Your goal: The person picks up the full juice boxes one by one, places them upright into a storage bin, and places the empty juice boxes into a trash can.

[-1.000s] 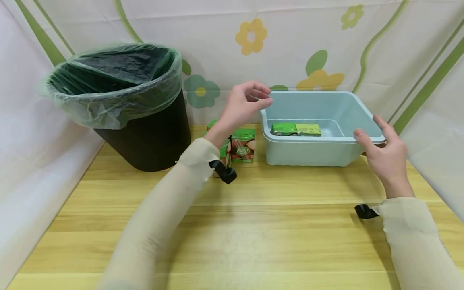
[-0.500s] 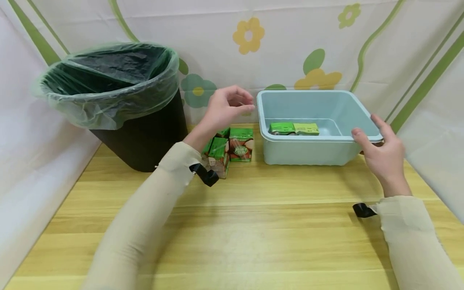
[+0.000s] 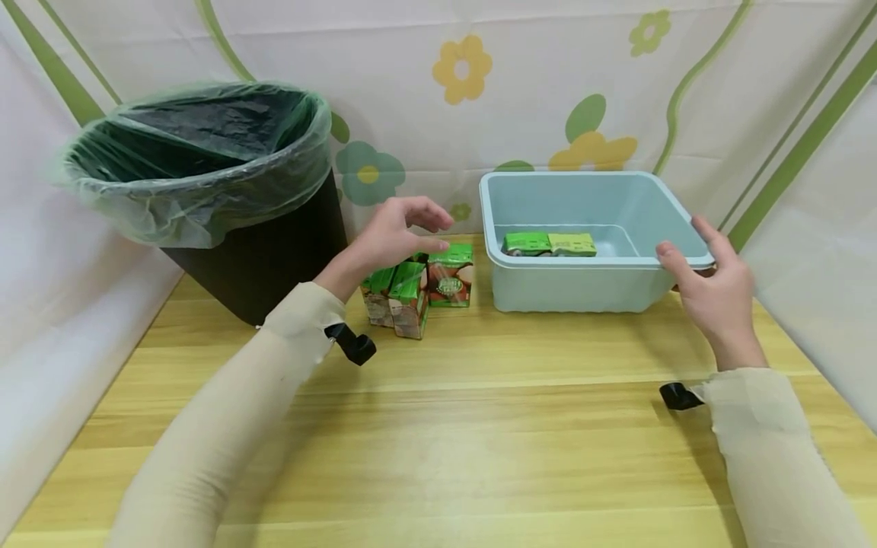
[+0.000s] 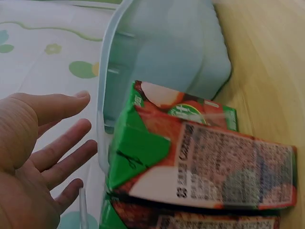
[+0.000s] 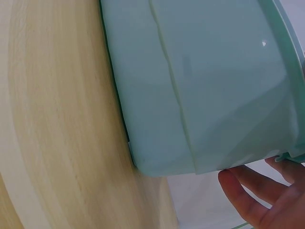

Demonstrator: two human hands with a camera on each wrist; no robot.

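Note:
My left hand (image 3: 393,236) hovers over a cluster of small juice cartons (image 3: 409,304) with green tops and brown-red sides. Its fingers are loosely bent with nothing between them. In the left wrist view, the left hand (image 4: 43,152) is beside the green top of a printed carton (image 4: 205,162), apart from it. A light blue plastic bin (image 3: 575,285) stands to the right. My right hand (image 3: 719,293) grips its right front corner, thumb on the rim. Two green-topped cartons (image 3: 526,243) lie inside the bin. The right wrist view shows the right hand's fingers (image 5: 238,195) against the bin wall.
A black trash can (image 3: 267,259) with a green translucent bag (image 3: 226,198) over its rim stands at the back left. A white curtain with flower prints (image 3: 384,46) hangs behind the wooden table (image 3: 466,441). A thin pale straw-like piece (image 4: 83,210) shows near the left little finger.
My left hand has moved left and down from the bin's left rim to above the cartons. The right hand stays on the bin, and the whole head view has shifted slightly.

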